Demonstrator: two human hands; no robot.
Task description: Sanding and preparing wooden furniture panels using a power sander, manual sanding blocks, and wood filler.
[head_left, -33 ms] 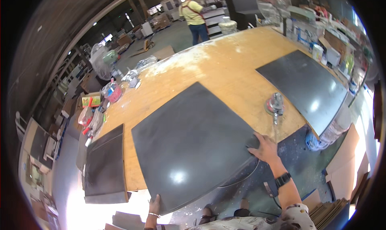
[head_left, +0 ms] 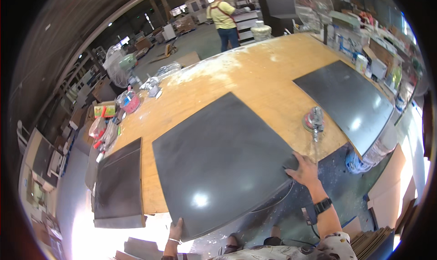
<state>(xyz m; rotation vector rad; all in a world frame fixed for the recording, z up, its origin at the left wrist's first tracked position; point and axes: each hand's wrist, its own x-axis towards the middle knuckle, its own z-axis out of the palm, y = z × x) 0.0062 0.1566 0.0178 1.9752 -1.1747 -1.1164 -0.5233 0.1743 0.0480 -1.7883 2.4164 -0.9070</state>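
A large dark grey flat panel lies slanted over the near edge of the wooden worktable, its near part jutting out past the tabletop. My left hand grips its near left corner, thumb on top and the other fingers hidden beneath. At the right corner, my right hand is closed on the panel's edge. A small dark patch shows between its thumb and fingers; I cannot tell what it is. Beyond that hand, a round sander with a metal body rests on the table.
The worktable carries a narrower dark panel at left and another dark panel at right. A pink tub stands at the left edge. A person in a yellow top stands beyond the table. Stacked cardboard lies lower right.
The whole view has shifted slightly. The large panel's far corner has moved a little to the right; both hands keep their grip on the panel.
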